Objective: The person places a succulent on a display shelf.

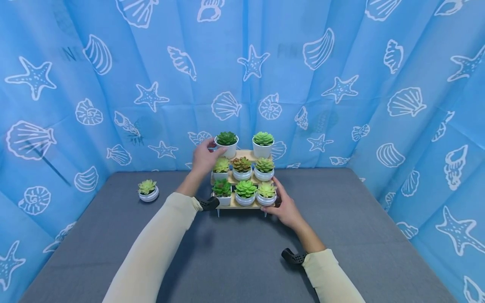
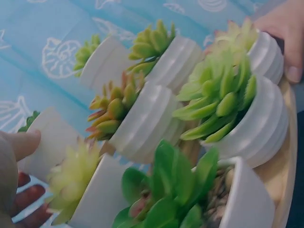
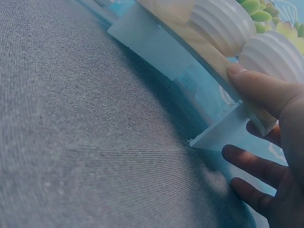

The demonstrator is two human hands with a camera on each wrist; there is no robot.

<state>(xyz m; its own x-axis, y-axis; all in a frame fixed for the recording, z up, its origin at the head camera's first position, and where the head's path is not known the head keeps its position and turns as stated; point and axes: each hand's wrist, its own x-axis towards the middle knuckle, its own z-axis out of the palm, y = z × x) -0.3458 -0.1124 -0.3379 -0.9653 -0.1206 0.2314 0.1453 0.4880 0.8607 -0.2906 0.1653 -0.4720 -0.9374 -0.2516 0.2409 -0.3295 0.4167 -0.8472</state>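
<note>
A tiered wooden plant stand on clear legs bears several small potted succulents in rows. My left hand holds the white pot of the dark green succulent at the top left; in the left wrist view its thumb lies against that pot. My right hand grips the lower right corner of the stand. In the right wrist view the thumb is on the wooden board with a finger beneath it, while other fingers stay spread apart. A light green succulent stands at the top right.
One more pale green succulent in a ribbed white pot sits apart on the grey table, left of the stand. A blue curtain with shell and starfish prints hangs behind the table and along its sides.
</note>
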